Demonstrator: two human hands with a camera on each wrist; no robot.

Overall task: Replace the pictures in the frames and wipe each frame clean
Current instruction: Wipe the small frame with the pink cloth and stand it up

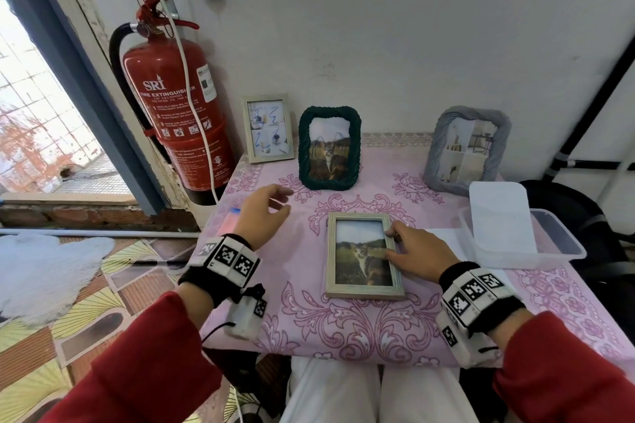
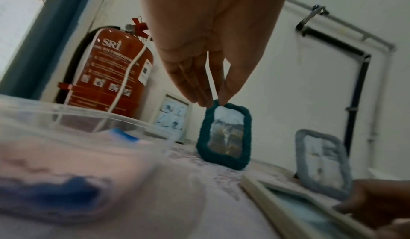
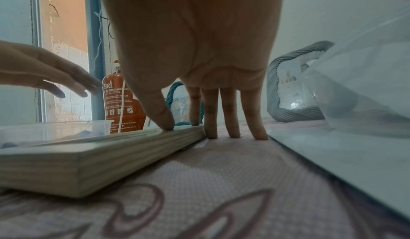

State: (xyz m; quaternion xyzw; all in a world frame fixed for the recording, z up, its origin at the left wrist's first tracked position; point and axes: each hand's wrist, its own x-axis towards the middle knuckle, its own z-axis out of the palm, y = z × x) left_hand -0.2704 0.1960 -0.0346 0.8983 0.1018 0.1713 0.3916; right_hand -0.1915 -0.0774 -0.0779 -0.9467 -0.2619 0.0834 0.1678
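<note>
A pale wooden frame with a cat picture lies flat, face up, on the pink tablecloth. My right hand rests at its right edge: the thumb presses the frame's top, and the straight fingers touch the cloth beside it. My left hand hovers open and holds nothing. It is left of the frame, over a clear tub holding a pink and blue cloth. Three frames stand at the back: a small pale frame, a dark green rope frame and a grey rope frame.
A clear plastic box with a white lid propped in it stands at the table's right. A white sheet lies beside my right hand. A red fire extinguisher hangs on the wall at left.
</note>
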